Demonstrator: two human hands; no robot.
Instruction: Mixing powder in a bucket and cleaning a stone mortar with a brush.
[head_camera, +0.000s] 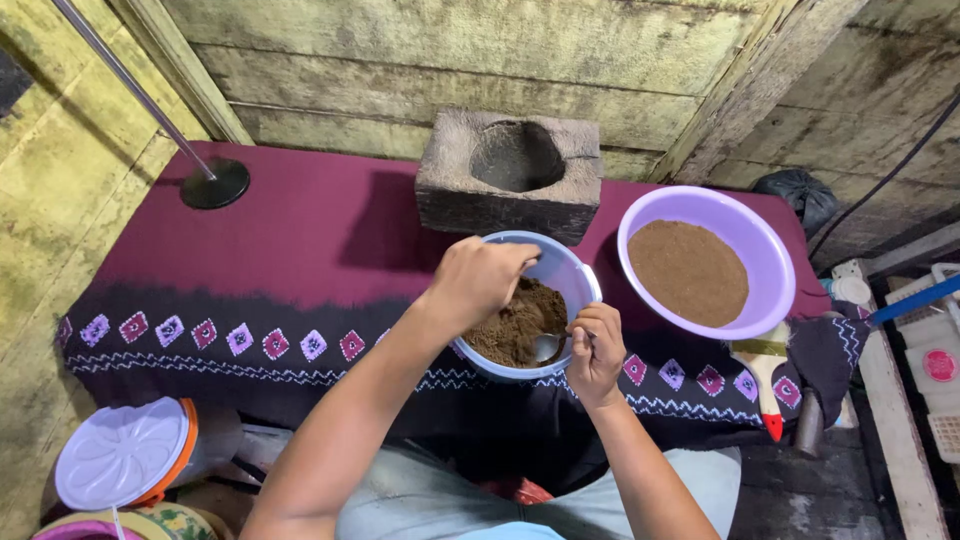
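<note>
table: covered in maroon cloth with a dark patterned border | back centre: stone mortar block with a round hollow | front centre: blue bowl of brown powder, just before the block | right: purple basin of brown powder | right edge: brush with red-tipped handle | back left: round black stand base

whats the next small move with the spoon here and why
Probably push the spoon under the brown powder and lift a scoop. Its bowl sits at the edge of the heap in the blue bowl, looking empty, held by the right hand, while the left hand steadies the far rim.
</note>
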